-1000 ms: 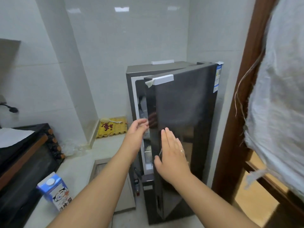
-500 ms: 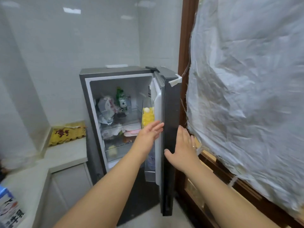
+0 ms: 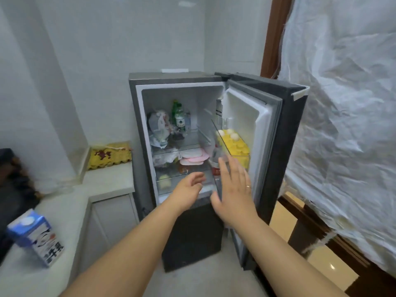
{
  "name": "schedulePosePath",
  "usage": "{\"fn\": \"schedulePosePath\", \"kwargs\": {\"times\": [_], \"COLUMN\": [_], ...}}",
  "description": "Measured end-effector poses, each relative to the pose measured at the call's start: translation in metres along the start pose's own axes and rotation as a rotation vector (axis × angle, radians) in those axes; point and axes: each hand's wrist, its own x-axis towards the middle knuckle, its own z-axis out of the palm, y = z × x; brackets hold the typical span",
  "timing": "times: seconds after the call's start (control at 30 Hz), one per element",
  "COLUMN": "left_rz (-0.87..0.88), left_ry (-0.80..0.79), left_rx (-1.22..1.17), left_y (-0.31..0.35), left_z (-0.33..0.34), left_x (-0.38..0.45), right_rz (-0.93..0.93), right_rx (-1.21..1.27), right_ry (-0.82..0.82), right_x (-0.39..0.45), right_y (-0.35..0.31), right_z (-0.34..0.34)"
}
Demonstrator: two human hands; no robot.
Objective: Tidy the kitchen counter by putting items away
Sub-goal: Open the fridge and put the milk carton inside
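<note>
Facing open fridge [image 3: 137,129], printed milk carton [image 3: 35,236]

- Pretty bright overall, soft even light, no hard shadows anywhere.
- Ceiling lights glare off the glossy wall tiles [image 3: 120,50] up top.
- Warm shine on the floor [image 3: 330,266] bottom right.
- Right hand [image 3: 234,192] is smeared with motion blur, the left hand [image 3: 188,188] a bit too.
- Wide-angle lens bends straight lines near the edges.
- Milk carton [image 3: 35,236] looks soft.
</note>
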Motion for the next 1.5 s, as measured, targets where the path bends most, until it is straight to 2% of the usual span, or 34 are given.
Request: {"fn": "schedulePosePath", "kwargs": {"times": [0.17,0.3,0.4,0.47,0.57,0.63,0.73,0.87,1.0,1.1,1.2,1.33,1.5], "left_rz": [-0.242,-0.503,-0.605,-0.586,-0.676,-0.772,-0.855,-0.823,-0.784,-0.747,-0.698,-0.645,-0.472], "left_ry": [0.283,0.58,0.76,0.871,0.967,0.94,0.875,0.886,0.921,0.921,0.853,0.675,0.414], "left_rx": [0.225,0.364,0.383,0.497,0.648,0.642,0.452,0.386,0.363,0.34,0.378,0.456,0.572], "left_y": [-0.101,-0.173,-0.223,-0.222,-0.229,-0.244,-0.262,-0.278,-0.272,-0.26,-0.245,-0.218,-0.186], "left_z": [-0.137,-0.244,-0.306,-0.321,-0.355,-0.373,-0.391,-0.399,-0.402,-0.407,-0.408,-0.39,-0.325], "left_x": [-0.049,-0.111,-0.134,-0.139,-0.133,-0.131,-0.123,-0.112,-0.092,-0.07,-0.035,0.034,0.132], "right_rz": [-0.159,-0.291,-0.411,-0.446,-0.539,-0.586,-0.644,-0.708,-0.59,-0.541,-0.431,-0.231,-0.018], "right_rx": [0.089,0.185,0.231,0.256,0.344,0.401,0.45,0.542,0.692,0.766,0.757,0.709,0.595], "right_ry": [-0.164,-0.43,-0.58,-0.643,-0.708,-0.779,-0.841,-0.854,-0.976,-0.917,-0.843,-0.748,-0.566], "right_x": [0.018,0.02,0.026,0.028,0.042,0.051,0.067,0.086,0.099,0.118,0.141,0.173,0.216], "right_y": [-0.087,-0.171,-0.234,-0.263,-0.311,-0.335,-0.362,-0.387,-0.4,-0.396,-0.378,-0.329,-0.224], "right_z": [0.081,0.152,0.218,0.246,0.3,0.322,0.351,0.378,0.384,0.381,0.377,0.367,0.338]}}
